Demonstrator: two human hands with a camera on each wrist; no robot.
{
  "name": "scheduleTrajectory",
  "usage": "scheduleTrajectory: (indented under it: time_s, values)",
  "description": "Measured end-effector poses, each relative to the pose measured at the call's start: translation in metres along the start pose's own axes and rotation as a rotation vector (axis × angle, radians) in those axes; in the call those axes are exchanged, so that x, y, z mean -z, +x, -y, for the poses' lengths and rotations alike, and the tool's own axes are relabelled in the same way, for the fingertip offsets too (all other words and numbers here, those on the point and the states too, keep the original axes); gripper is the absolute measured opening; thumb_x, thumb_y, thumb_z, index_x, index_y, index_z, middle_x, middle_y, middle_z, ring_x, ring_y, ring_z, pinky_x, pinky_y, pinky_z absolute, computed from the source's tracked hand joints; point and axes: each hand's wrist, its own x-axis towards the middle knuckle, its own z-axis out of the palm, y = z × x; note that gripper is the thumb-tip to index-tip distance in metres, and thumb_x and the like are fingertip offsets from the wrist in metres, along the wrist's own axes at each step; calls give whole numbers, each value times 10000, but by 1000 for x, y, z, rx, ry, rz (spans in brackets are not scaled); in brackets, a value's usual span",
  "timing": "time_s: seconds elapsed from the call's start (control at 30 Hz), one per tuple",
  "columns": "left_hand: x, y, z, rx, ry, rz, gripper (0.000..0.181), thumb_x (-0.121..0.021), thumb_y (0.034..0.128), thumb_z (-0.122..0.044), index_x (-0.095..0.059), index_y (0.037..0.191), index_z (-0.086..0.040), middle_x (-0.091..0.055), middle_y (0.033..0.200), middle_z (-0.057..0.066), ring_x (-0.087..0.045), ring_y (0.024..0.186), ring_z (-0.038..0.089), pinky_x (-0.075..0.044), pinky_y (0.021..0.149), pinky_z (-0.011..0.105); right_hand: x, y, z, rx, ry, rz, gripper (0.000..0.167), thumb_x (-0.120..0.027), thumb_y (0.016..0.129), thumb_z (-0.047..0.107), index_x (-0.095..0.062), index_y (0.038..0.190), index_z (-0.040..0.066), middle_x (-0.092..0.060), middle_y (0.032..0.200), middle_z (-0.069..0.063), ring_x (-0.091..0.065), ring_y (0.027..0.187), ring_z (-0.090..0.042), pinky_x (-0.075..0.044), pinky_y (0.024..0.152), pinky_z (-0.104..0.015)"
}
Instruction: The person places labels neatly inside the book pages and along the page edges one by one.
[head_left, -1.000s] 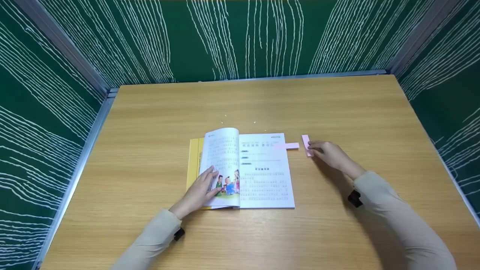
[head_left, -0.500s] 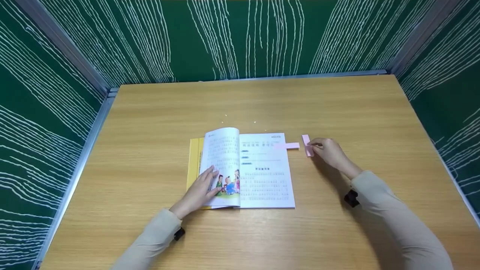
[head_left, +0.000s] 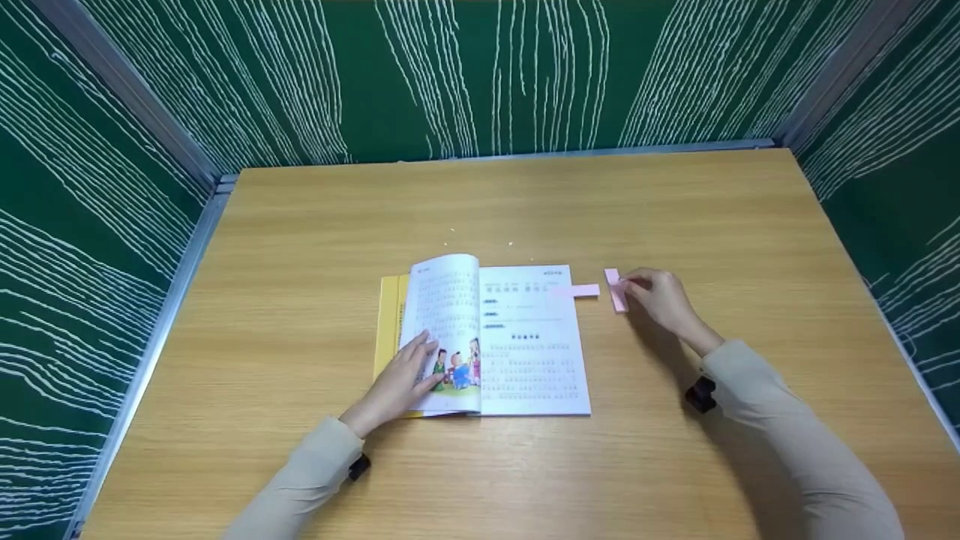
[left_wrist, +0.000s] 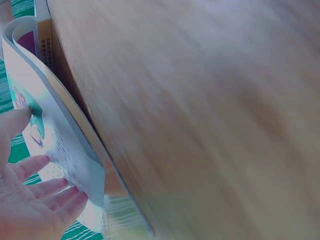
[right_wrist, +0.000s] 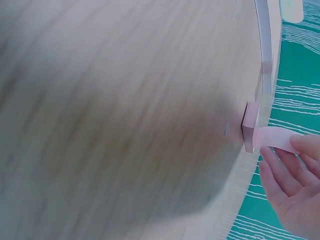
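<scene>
An open book [head_left: 529, 345] lies on the table, a pink strip [head_left: 586, 291] sticking out past its right edge. My left hand [head_left: 394, 382] rests with spread fingers on the illustrated left page; the left wrist view shows the same hand [left_wrist: 37, 190] against the page [left_wrist: 65, 145]. Right of the book is a pad of pink sticky strips [head_left: 611, 277]. My right hand [head_left: 664, 300] is at its side. In the right wrist view, thumb and finger of that hand [right_wrist: 295, 185] pinch a curved pink strip [right_wrist: 275, 137] whose far end meets the pad [right_wrist: 249, 127].
Under the book's left side a yellow cover [head_left: 387, 315] shows. Several tiny white scraps [head_left: 510, 244] lie behind the book on the wooden table [head_left: 315, 225]. Green panels [head_left: 360, 82] with white wavy lines stand around the back and sides.
My right hand has drawn slightly to the right, away from the pad, and more of the pad shows. My left hand stays in place on the page.
</scene>
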Motion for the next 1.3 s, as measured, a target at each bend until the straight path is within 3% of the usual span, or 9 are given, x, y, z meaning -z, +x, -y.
scheduleTrajectory:
  time_s: [0.13,0.4,0.6,1.0,1.3]
  values:
    - [0,0,0,0,1,1,541,-504,893,-303,-354,1313,2,-224,1417,200,-219,1297,325,-173,1071,433,0,0,-1,-17,7,-23,171,-578,842,43,-637,929,-91,-636,900,-238,-598,839,-330,-485,751,-406]
    - [0,-1,-1,13,-15,-3,545,-511,888,-305,-356,1318,-9,-220,1422,192,-219,1297,322,-169,1070,439,2,0,0,-87,51,-45,196,-585,845,73,-631,946,-88,-632,920,-238,-593,850,-311,-419,683,-130]
    - [1,0,-1,17,-18,-4,547,-513,887,-303,-353,1322,-12,-217,1424,186,-218,1298,319,-169,1071,434,4,0,2,-164,86,-52,212,-555,866,81,-619,988,-81,-618,965,-236,-576,878,-281,-415,672,-102]
    - [0,0,0,19,-12,-10,531,-518,889,-293,-370,1305,1,-230,1419,186,-216,1299,318,-180,1069,432,8,0,2,-251,160,-72,240,-504,885,76,-600,1017,-99,-602,986,-256,-528,730,-22,-429,609,-80]
    - [1,0,0,8,-9,-14,539,-521,885,-297,-369,1305,6,-226,1419,190,-219,1296,327,-182,1066,442,8,0,2,-316,245,-140,256,-527,872,57,-580,1028,-139,-605,958,-226,-510,661,78,-442,610,-65]
